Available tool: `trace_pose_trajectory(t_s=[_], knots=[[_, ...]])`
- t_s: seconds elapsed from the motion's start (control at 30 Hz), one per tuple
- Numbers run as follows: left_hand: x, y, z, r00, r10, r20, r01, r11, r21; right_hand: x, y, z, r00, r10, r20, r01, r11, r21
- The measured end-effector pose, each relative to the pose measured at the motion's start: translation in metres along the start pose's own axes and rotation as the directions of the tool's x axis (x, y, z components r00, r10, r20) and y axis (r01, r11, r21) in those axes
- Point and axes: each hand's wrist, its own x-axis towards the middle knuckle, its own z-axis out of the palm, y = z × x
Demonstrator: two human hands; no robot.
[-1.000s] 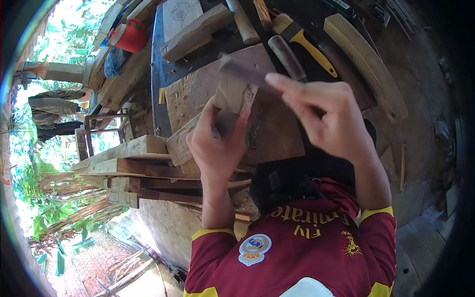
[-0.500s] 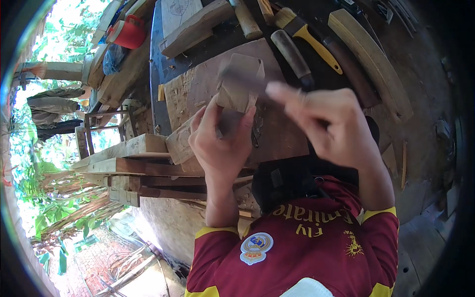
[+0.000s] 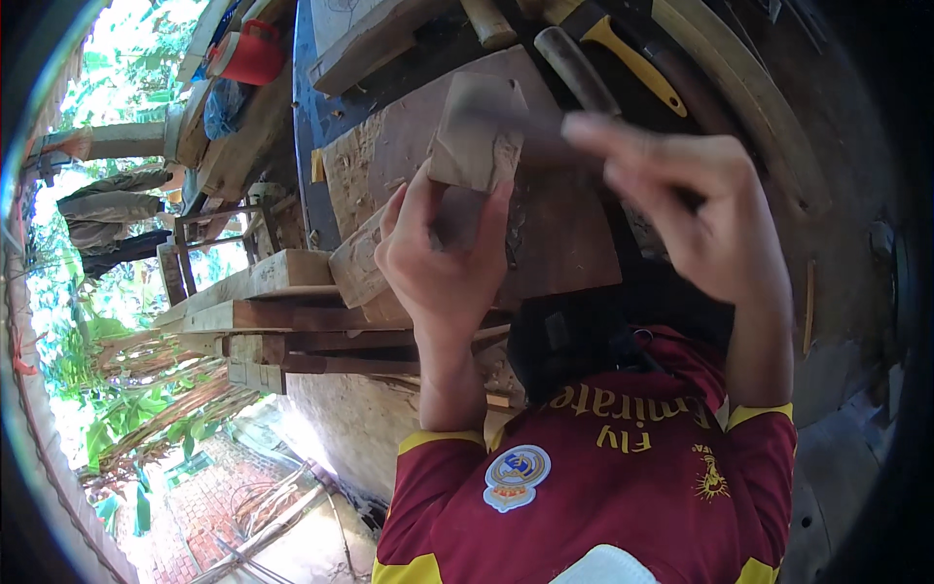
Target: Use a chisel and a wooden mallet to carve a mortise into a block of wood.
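- so, a pale wooden block (image 3: 479, 146) is gripped from below by the left hand (image 3: 446, 258), thumb on one side and fingers on the other, pretty well closed round its near end
- the block is kept over a brown board (image 3: 569, 229); whether it's touched down on that or held clear of it can't be told
- in the right hand (image 3: 702, 200), fingers curled, a dark tool (image 3: 535, 131) is pinched near the fingertips and pointed left across the block's top; badly blurred, so the exact kind can't be made out, nor whether wood is being touched
- bits of wood are scattered around the board, which is laid at the near side of the bench (image 3: 319, 117)
- past the board, a round wooden handle (image 3: 572, 68) and a yellow handle (image 3: 632, 63) are laid side by side, with a long curved timber (image 3: 744, 92) to their right
- off left, planks (image 3: 268, 316) are stacked, and a red jug (image 3: 255, 54) is parked near some crumpled blue plastic (image 3: 224, 105)
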Motion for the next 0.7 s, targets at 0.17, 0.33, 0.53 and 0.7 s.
trace_pose_trajectory(t_s=[0.17,0.33,0.53,0.7], knots=[[-0.003,-0.005,0.008,0.993,0.059,-0.104,-0.063,0.998,-0.033,0.002,0.004,-0.001,0.970,0.123,-0.210,-0.148,0.983,-0.107],[-0.003,0.021,0.006,0.991,-0.054,-0.120,0.035,0.986,-0.161,0.010,0.040,-0.012,0.909,-0.010,-0.417,-0.178,0.895,-0.409],[-0.018,0.006,0.008,0.999,-0.042,-0.031,0.040,0.996,-0.084,0.013,0.036,-0.023,0.897,0.114,-0.426,-0.312,0.847,-0.430],[-0.021,0.002,0.003,0.990,0.139,-0.020,-0.129,0.956,0.264,0.004,0.046,-0.027,0.923,0.103,-0.372,-0.261,0.876,-0.406]])
